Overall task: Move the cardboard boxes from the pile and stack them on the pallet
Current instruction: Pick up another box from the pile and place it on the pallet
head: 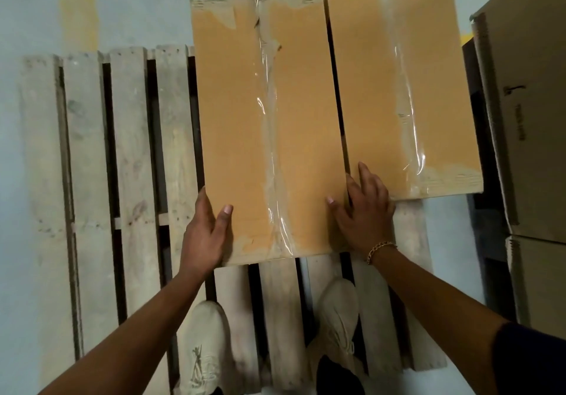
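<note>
A long taped cardboard box (pixel 239 125) lies over the wooden pallet (pixel 128 161), its near end between my hands. My left hand (pixel 205 235) grips the box's near left corner, thumb on top. My right hand (pixel 364 213) holds the near right edge, thumb on top and fingers reaching down the gap beside it. A second taped box (pixel 386 82) lies on the pallet just to the right, almost touching the first.
Larger brown cartons (pixel 526 118) are stacked at the right edge. My two beige shoes (pixel 205 348) stand on the pallet's near slats. The pallet's left half shows bare slats with gaps. Pale blue floor with a yellow stripe (pixel 79 5) lies beyond.
</note>
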A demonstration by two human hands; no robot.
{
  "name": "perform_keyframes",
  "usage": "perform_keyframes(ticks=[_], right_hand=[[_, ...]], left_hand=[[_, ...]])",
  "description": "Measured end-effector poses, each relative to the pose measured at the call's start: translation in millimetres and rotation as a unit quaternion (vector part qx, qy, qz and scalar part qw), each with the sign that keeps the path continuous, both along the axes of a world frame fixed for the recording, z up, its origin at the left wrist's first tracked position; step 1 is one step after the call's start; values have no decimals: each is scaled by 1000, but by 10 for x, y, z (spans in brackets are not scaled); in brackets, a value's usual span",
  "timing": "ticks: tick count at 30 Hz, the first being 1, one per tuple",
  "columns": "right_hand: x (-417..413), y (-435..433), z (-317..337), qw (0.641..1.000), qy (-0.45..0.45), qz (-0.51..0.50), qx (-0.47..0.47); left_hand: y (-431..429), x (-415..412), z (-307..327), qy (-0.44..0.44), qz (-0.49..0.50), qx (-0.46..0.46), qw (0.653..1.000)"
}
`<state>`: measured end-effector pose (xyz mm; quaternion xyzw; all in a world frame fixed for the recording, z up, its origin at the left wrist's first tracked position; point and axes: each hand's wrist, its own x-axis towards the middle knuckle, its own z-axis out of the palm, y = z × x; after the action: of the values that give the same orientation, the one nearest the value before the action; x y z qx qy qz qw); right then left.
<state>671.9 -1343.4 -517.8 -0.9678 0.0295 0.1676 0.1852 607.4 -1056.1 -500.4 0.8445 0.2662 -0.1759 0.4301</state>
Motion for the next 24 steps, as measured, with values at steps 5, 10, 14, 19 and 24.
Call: perform_keyframes(ticks=[5, 10, 14, 19, 24], right_hand=[[-13, -12, -105, 1000, -12, 4, -21], [-116, -95, -85, 995, -76, -28, 50], [-524, -262, -14, 977, -104, -154, 105], [-880, -309, -71, 949, 143, -237, 153], [-876, -179, -100, 852, 222, -359, 311]], left_hand=[[-1, -6, -107, 22, -2, 18, 1000], [16, -50, -150, 32, 14, -15, 999], [-33, -230, -171, 65, 108, -89, 988], [-109, -402, -205, 109, 208, -194, 952], [-112, -394, -212, 82, 219, -223, 946]])
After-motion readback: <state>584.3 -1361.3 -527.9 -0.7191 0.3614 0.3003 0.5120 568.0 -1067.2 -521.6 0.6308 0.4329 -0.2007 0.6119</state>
